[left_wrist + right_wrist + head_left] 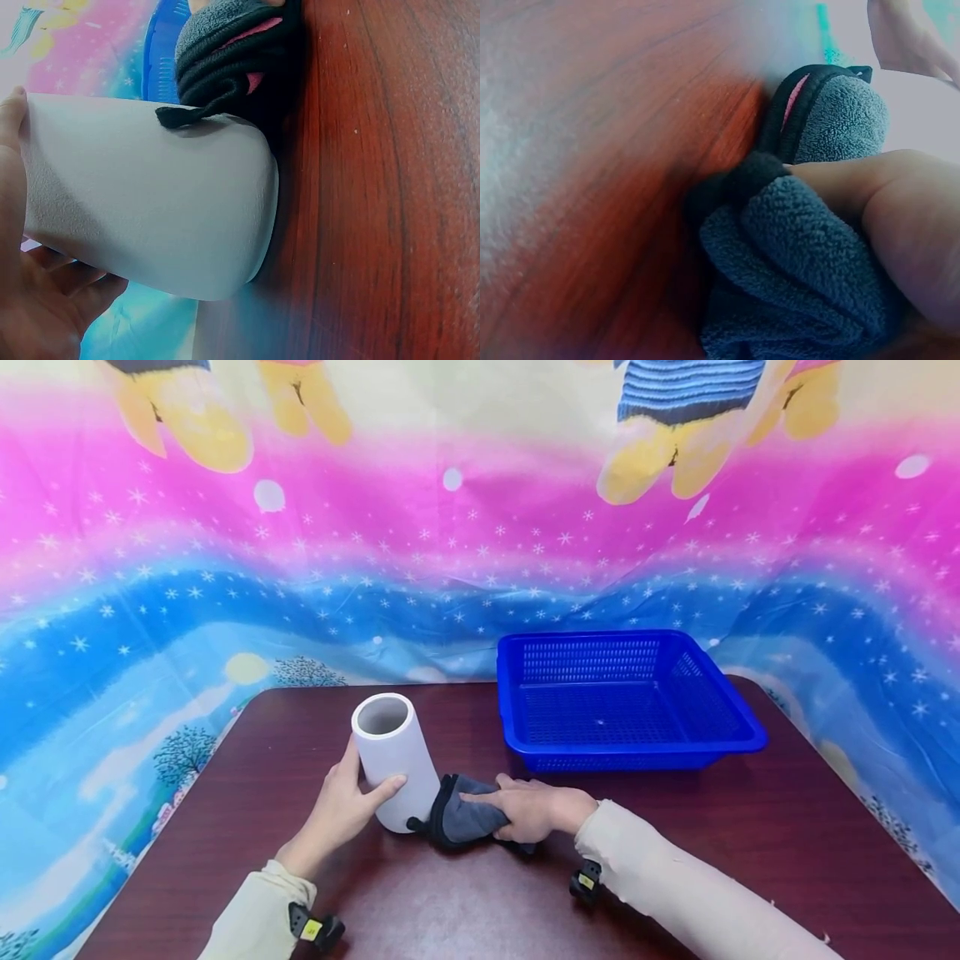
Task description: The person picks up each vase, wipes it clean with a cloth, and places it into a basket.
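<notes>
A left hand grasped a white cylinder at the dark wood worktop as the right hand gripped a gray cloth beside its base, apparently for wiping, which called for a steady hold. A blue basket sat before a snowflake-patterned backdrop.

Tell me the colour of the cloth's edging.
Black; the edging shows best in the left wrist view.

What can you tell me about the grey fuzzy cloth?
The cloth looks like soft towelling, grey with black trim and pink peeking out. It's bunched in folds on the table, gripped by the right hand. A black tab at one end seems to touch the white container.
</notes>
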`<state>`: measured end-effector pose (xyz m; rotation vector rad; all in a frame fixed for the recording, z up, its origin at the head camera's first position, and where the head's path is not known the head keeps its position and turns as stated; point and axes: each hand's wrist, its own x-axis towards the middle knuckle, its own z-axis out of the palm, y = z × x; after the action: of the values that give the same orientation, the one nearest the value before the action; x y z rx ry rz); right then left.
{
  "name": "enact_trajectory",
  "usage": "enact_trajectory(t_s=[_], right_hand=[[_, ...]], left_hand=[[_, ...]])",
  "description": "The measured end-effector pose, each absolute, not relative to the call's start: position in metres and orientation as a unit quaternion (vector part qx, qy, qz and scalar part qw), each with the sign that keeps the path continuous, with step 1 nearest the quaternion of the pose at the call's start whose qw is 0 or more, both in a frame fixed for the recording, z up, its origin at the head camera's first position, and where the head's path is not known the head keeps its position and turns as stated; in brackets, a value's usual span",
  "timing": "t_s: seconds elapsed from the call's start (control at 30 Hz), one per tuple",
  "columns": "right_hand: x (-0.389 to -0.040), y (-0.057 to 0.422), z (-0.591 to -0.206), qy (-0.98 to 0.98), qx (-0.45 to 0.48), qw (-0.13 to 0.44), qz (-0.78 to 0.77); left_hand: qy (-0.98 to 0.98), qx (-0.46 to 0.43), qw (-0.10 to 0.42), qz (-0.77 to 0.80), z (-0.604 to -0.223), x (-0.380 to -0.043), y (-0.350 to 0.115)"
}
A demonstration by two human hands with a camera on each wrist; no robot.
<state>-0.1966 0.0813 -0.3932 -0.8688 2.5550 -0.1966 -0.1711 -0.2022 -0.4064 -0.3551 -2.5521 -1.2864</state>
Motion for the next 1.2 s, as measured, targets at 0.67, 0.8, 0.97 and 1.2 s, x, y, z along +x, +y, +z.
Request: enact_trajectory(t_s=[0.67, 0.8, 0.97, 1.2], right_hand=[[-0.198, 0.083, -0.397, 0.917, -0.321, 0.22, -0.089], [-0.199, 0.084, -0.398, 0.915, -0.326, 0.218, -0.091], [-0.2, 0.085, -0.399, 0.914, -0.328, 0.219, -0.094], [-0.202, 0.086, -0.399, 0.913, -0.329, 0.217, -0.1]], left_hand=[[-0.877, -0.12, 0.119, -0.449, -0.405, -0.168, -0.202], [-0.871, -0.112, 0.126, -0.462, -0.406, -0.166, -0.199], [-0.867, -0.075, 0.145, -0.471, -0.404, -0.162, -0.19], [-0.884, 0.004, 0.174, -0.435, -0.398, -0.154, -0.172]])
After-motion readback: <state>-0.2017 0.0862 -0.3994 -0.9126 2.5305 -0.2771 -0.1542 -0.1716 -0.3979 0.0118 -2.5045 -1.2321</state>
